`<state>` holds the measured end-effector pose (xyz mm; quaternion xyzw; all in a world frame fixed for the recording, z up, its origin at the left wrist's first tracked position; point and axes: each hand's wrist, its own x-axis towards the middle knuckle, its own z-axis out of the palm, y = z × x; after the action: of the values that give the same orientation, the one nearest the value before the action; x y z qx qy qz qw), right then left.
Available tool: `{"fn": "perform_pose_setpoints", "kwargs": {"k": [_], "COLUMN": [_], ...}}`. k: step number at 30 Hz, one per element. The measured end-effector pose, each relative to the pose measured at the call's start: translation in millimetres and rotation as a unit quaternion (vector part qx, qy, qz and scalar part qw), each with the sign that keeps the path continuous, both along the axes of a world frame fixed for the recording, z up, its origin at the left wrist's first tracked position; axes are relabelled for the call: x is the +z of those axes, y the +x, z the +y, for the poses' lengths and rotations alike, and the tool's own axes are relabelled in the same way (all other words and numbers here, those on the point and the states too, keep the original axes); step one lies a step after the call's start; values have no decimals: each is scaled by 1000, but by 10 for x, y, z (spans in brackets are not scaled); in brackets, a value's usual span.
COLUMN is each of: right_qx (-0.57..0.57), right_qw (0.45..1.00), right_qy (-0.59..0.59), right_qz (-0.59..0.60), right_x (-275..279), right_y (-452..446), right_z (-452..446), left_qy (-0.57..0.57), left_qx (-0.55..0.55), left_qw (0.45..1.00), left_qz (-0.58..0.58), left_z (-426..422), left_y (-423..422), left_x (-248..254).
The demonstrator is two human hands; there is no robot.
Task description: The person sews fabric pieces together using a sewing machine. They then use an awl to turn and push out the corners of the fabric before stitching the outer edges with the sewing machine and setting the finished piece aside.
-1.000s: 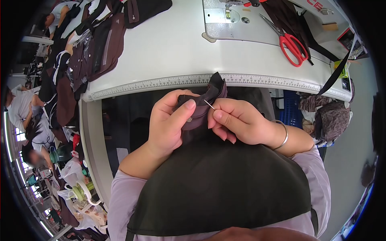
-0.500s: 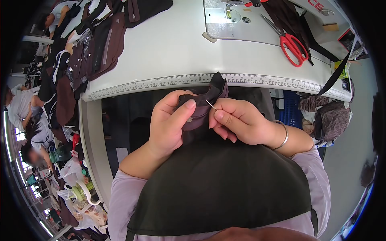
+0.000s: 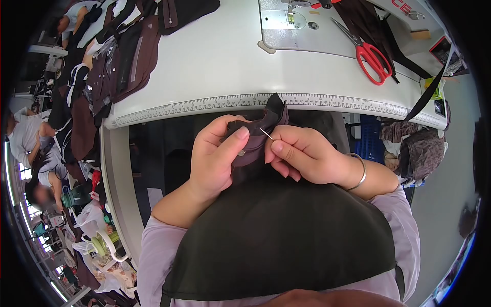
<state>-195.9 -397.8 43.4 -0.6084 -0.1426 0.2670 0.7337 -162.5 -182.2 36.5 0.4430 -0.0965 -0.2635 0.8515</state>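
My left hand [image 3: 216, 158] is closed on a dark brown fabric piece [image 3: 250, 156], its thumb pressed on the upper folds. The cloth is bunched, with a black end sticking up over the table edge. A small round metal piece [image 3: 242, 152] shows on it beside the thumb. Between thumb and forefinger, my right hand [image 3: 304, 156] pinches a thin metal needle-like tool [image 3: 266, 134]. Its tip points up and left, at the folds of the cloth; whether it pierces them I cannot tell. The lower fingers of that hand are curled.
A ruler strip [image 3: 204, 105] runs along the front edge of the white table [image 3: 215, 61]. Red-handled scissors [image 3: 375, 64] lie at the right, near a sewing machine bed [image 3: 302, 38]. Brown and black fabric pieces [image 3: 138, 56] are piled at the left. A co-worker [image 3: 48, 187] sits further left.
The upright end of the cloth has shifted slightly left and down. My right hand and the metal tool have moved a touch left. The co-worker at the left has shifted a little.
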Motion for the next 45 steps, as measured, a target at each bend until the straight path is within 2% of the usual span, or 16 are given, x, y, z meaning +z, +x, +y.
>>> {"fn": "perform_pose_setpoints", "kwargs": {"k": [23, 28, 32, 35, 37, 39, 40, 42, 43, 44, 45], "right_qx": [-2, -13, -15, -24, -12, -90, -133, -195, -189, -190, -206], "right_qw": [1000, 1000, 1000, 997, 970, 891, 831, 869, 889, 889, 930], "right_qy": [-16, -3, 13, 47, 209, 427, 527, 453, 400, 400, 222], "right_qz": [-15, -16, 13, 58, 122, 125, 117, -38, -119, -118, -210], "right_x": [10, -6, -23, -88, -169, -163, -110, -68, -79, -77, -66], "right_y": [5, -3, 2, -3, -5, 31, 104, 172, 165, 158, 148], "right_z": [-27, -40, -41, -34, -24, -76, -169, -379, -407, -378, -329], "left_qy": [4, 73, 74, 137, 212, 204, 197, 180, 164, 164, 158], "left_qx": [-6, -15, -25, -19, -9, -5, -2, 0, 0, -1, -14], "left_qw": [1000, 997, 997, 990, 962, 967, 971, 978, 984, 984, 985], "left_qz": [4, 11, 22, -38, -171, -155, -139, -107, -73, -73, -65], "left_z": [-28, -19, -58, -82, -66, -45, -33, 50, 91, 114, 129], "left_y": [4, 12, 14, 2, 7, 3, 1, 11, 19, 25, 31], "left_x": [27, 9, 17, 42, 39, 8, -16, -78, -89, -86, -84]}}
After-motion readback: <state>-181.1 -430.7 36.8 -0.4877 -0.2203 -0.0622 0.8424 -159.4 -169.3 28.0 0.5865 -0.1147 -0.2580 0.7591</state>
